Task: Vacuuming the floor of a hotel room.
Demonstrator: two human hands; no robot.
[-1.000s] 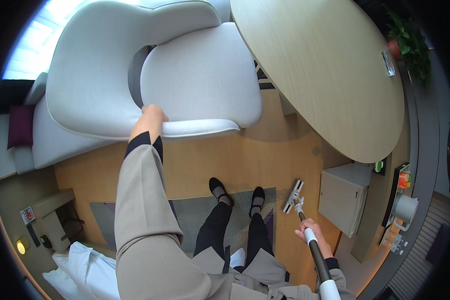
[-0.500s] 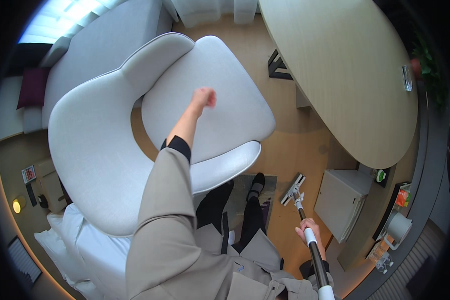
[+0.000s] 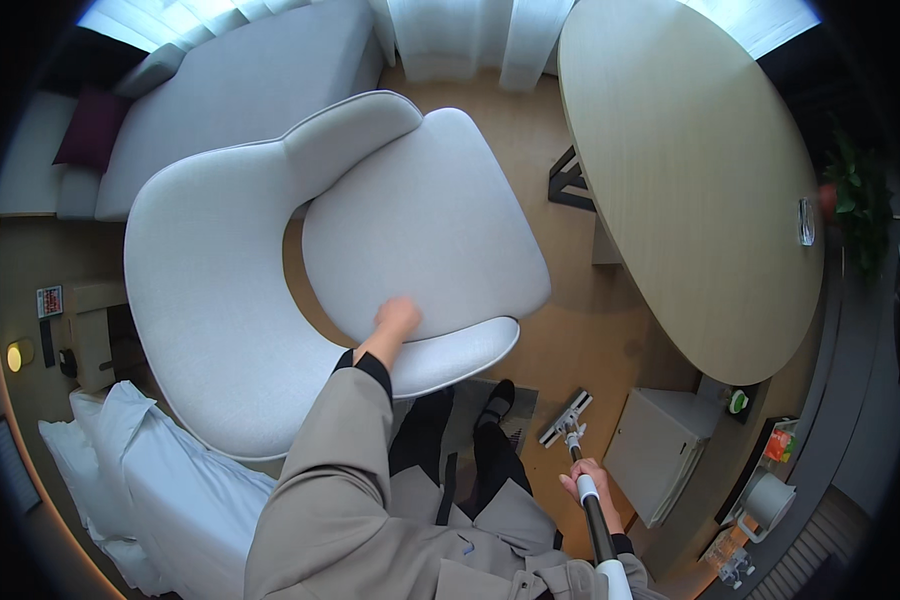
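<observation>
A pale grey upholstered armchair [image 3: 425,225] fills the middle, with its seat toward the back right. My left hand [image 3: 397,318] is at the seat's near edge, just inside the near armrest [image 3: 460,352]. Its fingers are blurred and partly hidden, so I cannot make out their grip or whether they touch the fabric. My right hand [image 3: 590,484] is wrapped round the black and white pole of a mop [image 3: 596,520]. The mop's flat, narrow head [image 3: 566,418] rests on the wooden floor to the right of my feet.
An oval wooden table [image 3: 700,190] stands right of the chair, a glass dish near its far edge. Below it is a small white fridge [image 3: 658,450], beside a shelf with a kettle [image 3: 765,503]. A grey sofa [image 3: 250,85] lies behind; white bedding [image 3: 180,490] is at left.
My left hand has come back toward me, from above the seat's middle down to beside the near armrest. My right hand still grips the mop. The whole view has shifted a little.
</observation>
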